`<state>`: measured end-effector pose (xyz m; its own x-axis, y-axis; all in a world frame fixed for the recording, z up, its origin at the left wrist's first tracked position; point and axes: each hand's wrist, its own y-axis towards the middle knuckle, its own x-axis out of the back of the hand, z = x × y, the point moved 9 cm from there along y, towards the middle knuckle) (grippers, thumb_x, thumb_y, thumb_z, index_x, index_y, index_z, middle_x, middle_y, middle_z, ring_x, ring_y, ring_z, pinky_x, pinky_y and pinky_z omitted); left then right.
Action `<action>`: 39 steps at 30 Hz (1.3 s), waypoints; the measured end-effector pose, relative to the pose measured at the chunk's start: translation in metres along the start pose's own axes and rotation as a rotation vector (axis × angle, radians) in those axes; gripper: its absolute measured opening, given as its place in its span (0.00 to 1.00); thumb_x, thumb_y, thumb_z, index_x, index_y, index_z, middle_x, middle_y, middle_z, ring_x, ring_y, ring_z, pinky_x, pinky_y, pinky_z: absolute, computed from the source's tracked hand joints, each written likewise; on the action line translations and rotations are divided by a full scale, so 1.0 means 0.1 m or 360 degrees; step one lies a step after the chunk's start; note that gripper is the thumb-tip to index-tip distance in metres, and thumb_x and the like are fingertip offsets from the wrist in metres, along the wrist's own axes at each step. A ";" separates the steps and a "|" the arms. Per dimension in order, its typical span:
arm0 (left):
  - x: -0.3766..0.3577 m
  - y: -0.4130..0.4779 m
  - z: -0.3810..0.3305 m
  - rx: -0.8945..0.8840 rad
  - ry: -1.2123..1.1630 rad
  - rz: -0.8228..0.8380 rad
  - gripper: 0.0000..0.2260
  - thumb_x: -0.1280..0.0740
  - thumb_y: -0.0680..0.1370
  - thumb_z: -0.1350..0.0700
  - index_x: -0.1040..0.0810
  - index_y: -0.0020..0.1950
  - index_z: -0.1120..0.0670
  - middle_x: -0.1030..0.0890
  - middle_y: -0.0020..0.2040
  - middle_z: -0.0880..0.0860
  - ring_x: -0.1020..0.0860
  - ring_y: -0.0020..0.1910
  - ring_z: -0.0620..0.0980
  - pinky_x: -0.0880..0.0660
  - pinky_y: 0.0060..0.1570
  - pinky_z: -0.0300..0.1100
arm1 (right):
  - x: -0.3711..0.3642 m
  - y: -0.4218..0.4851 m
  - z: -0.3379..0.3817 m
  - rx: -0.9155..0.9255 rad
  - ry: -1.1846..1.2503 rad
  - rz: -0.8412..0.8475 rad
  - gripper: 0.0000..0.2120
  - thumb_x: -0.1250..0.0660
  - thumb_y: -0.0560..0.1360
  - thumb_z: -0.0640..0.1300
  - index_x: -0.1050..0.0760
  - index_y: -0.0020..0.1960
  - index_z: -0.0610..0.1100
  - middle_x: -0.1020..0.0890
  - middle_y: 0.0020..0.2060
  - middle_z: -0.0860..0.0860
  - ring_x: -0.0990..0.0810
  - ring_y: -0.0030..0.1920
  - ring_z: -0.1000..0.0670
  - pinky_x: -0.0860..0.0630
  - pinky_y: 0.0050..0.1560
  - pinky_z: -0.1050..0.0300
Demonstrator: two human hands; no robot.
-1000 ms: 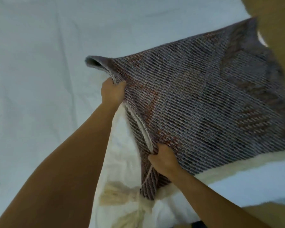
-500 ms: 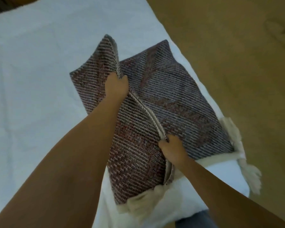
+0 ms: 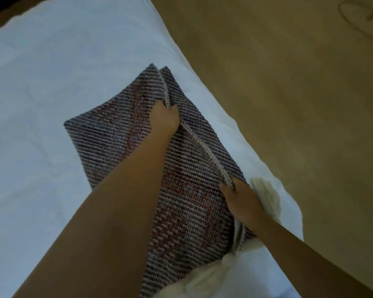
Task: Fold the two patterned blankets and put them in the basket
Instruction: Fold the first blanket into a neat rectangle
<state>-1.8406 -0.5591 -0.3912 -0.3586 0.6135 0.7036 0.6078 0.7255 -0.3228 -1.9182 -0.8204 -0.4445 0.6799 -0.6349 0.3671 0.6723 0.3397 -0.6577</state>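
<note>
1. We see one patterned blanket, a coarse woven cloth in grey, white and rust red, lying folded on the white sheet near its right edge.
2. A pale corded hem runs as a raised ridge between our two hands.
3. Our left hand pinches that hem at the far end, fingers curled tight around it.
4. Our right hand grips the near end, fingers closed on the ridge.
5. Cream tassels, soft and fluffy, stick out just beside the right hand; more fringe bunches at the bottom.
6. Tan floor spreads to the right, blurred.
7. Our forearms cover much of the weave, and the fingertips are tucked out of sight.
</note>
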 end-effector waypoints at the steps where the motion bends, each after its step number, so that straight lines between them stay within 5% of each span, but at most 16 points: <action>1: -0.09 0.01 -0.01 -0.0010 0.0022 0.0008 0.14 0.39 0.79 0.55 0.28 0.60 0.64 0.23 0.57 0.63 0.25 0.55 0.61 0.28 0.53 0.49 | 0.04 0.01 -0.06 -0.0002 0.0039 -0.0011 0.19 0.44 0.80 0.51 0.28 0.59 0.36 0.21 0.53 0.37 0.22 0.49 0.40 0.26 0.48 0.49; 3: -0.26 0.01 -0.06 -0.0031 0.0044 0.0022 0.14 0.40 0.79 0.56 0.28 0.59 0.65 0.24 0.57 0.64 0.25 0.56 0.61 0.29 0.54 0.49 | 0.12 0.02 -0.21 -0.0048 0.0172 -0.0029 0.18 0.43 0.79 0.51 0.26 0.58 0.38 0.20 0.49 0.41 0.21 0.48 0.42 0.24 0.51 0.46; 5: -0.42 0.00 -0.11 -0.0019 0.0062 0.0034 0.16 0.40 0.80 0.55 0.30 0.63 0.65 0.25 0.61 0.64 0.27 0.60 0.61 0.30 0.58 0.49 | 0.20 0.08 -0.31 -0.0077 0.0283 -0.0029 0.14 0.43 0.79 0.51 0.24 0.52 0.42 0.19 0.43 0.48 0.21 0.44 0.49 0.24 0.46 0.53; 10: -0.67 -0.02 -0.05 0.0130 0.0085 0.0006 0.24 0.40 0.80 0.54 0.42 0.73 0.63 0.32 0.70 0.61 0.33 0.69 0.59 0.36 0.66 0.48 | 0.39 0.28 -0.44 -0.0101 0.0271 -0.0079 0.15 0.42 0.79 0.48 0.31 0.36 0.42 0.28 0.32 0.47 0.28 0.35 0.48 0.34 0.35 0.55; 14: -0.93 -0.22 0.02 0.0006 0.0089 0.0299 0.31 0.38 0.79 0.51 0.49 0.76 0.59 0.30 0.69 0.57 0.32 0.68 0.56 0.38 0.68 0.47 | 0.30 0.21 -0.60 -0.0156 0.0298 0.0095 0.12 0.33 0.74 0.47 0.27 0.46 0.37 0.22 0.41 0.45 0.23 0.43 0.46 0.26 0.44 0.52; 19: -1.17 -0.71 0.07 -0.0504 0.0846 0.0418 0.28 0.45 0.81 0.47 0.50 0.76 0.57 0.49 0.78 0.56 0.51 0.76 0.53 0.53 0.74 0.49 | 0.14 -0.05 -0.65 -0.0278 0.0407 0.0621 0.16 0.31 0.73 0.46 0.24 0.59 0.43 0.19 0.53 0.48 0.21 0.54 0.48 0.25 0.55 0.56; 22: -1.19 -0.90 0.19 -0.0488 0.0928 0.0374 0.27 0.50 0.81 0.46 0.53 0.77 0.56 0.53 0.78 0.54 0.56 0.76 0.52 0.58 0.73 0.49 | 0.03 -0.24 -0.70 -0.0387 0.0411 0.1036 0.21 0.32 0.73 0.38 0.29 0.66 0.45 0.22 0.60 0.50 0.23 0.59 0.49 0.28 0.63 0.53; 24: -1.20 -0.98 0.24 -0.0501 0.0939 0.0356 0.27 0.51 0.81 0.46 0.54 0.77 0.56 0.53 0.78 0.54 0.56 0.76 0.52 0.60 0.73 0.49 | 0.07 -0.32 -0.76 -0.0455 0.0508 0.1115 0.20 0.35 0.74 0.32 0.28 0.63 0.46 0.21 0.59 0.51 0.22 0.56 0.51 0.26 0.60 0.56; 27: -1.21 -1.07 0.31 -0.0519 0.1002 0.0342 0.27 0.52 0.81 0.46 0.55 0.77 0.56 0.54 0.78 0.54 0.57 0.76 0.52 0.61 0.73 0.49 | 0.24 -0.29 -0.90 -0.0542 0.0766 0.0936 0.14 0.36 0.76 0.37 0.25 0.61 0.41 0.19 0.58 0.45 0.21 0.57 0.44 0.28 0.63 0.46; 30: -1.22 -1.25 0.38 -0.0507 0.1058 0.0299 0.28 0.54 0.81 0.45 0.56 0.77 0.55 0.56 0.78 0.54 0.58 0.76 0.52 0.63 0.72 0.52 | 0.43 -0.16 -1.04 -0.0322 0.0172 0.0619 0.09 0.35 0.76 0.46 0.23 0.51 0.40 0.18 0.46 0.45 0.19 0.47 0.47 0.23 0.51 0.51; 33: -1.28 -1.48 0.46 -0.0531 0.1085 0.0316 0.28 0.54 0.81 0.44 0.58 0.76 0.55 0.58 0.78 0.54 0.61 0.76 0.53 0.67 0.69 0.51 | 0.38 -0.12 -1.14 -0.0307 -0.0030 0.0602 0.01 0.33 0.74 0.42 0.25 0.44 0.45 0.20 0.43 0.48 0.21 0.44 0.49 0.25 0.45 0.56; 35: -1.30 -1.58 0.52 -0.0540 0.1115 0.0355 0.29 0.54 0.81 0.44 0.59 0.76 0.55 0.58 0.78 0.54 0.61 0.76 0.53 0.67 0.69 0.51 | 0.36 -0.12 -1.18 -0.0312 -0.0154 0.0715 0.09 0.30 0.69 0.40 0.27 0.47 0.47 0.21 0.46 0.49 0.22 0.46 0.49 0.24 0.45 0.56; 39: -1.29 -1.60 0.54 -0.0558 0.1108 0.0401 0.29 0.53 0.81 0.44 0.59 0.76 0.54 0.58 0.78 0.54 0.61 0.76 0.52 0.66 0.70 0.52 | 0.51 -0.22 -1.35 -0.0421 -0.0988 0.0867 0.23 0.27 0.65 0.47 0.38 0.52 0.47 0.32 0.44 0.50 0.28 0.39 0.50 0.30 0.27 0.60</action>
<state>-1.9302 -0.7374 -0.4644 0.2704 0.3269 0.9055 0.8391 0.3811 -0.3882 -1.9380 -0.9538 -0.5007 0.9760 0.0893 0.1984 0.1688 0.2646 -0.9495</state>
